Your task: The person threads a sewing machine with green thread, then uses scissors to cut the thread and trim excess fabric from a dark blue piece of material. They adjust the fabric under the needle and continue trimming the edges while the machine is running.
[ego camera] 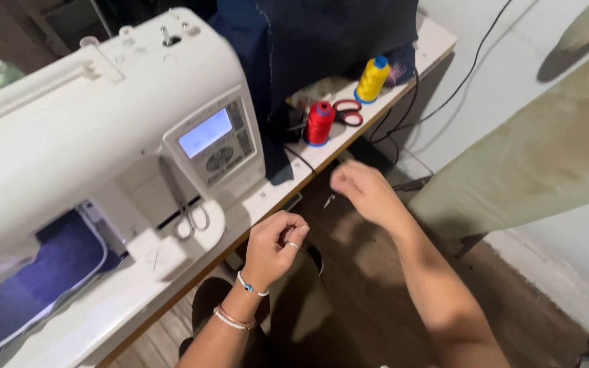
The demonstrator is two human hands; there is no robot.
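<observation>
Hands meet in the air just off the front edge of the white surface (349,133), over dark wooden floorboards (349,300). The left hand (275,247), with thin bracelets at the wrist and a ring on one finger, is curled into a loose fist, its grip closed with thumb tucked against the bent fingers; whether anything lies inside it is too small to tell. The right hand (363,191) is blurred, held a little higher and further out, its fingers drawn together in a pinch; what it pinches cannot be told.

Nearest the left hand is the large white computerised sewing machine (97,116) with a pale blue lit screen and a button panel on its front. A small pair of silver scissors (192,218) lies on the machine's bed, just beside the needle area. Dark navy fabric (56,266) sits stretched in a white embroidery hoop at the lower left.

Further along the surface stand a red cone spool of thread (320,123) and, well beyond it, a yellow cone spool of thread (373,78) on a blue base. Red-handled scissors (349,112) lie between the two spools. Dark blue cloth (335,34) is heaped behind them. Black cables (458,82) hang down along the white wall.
</observation>
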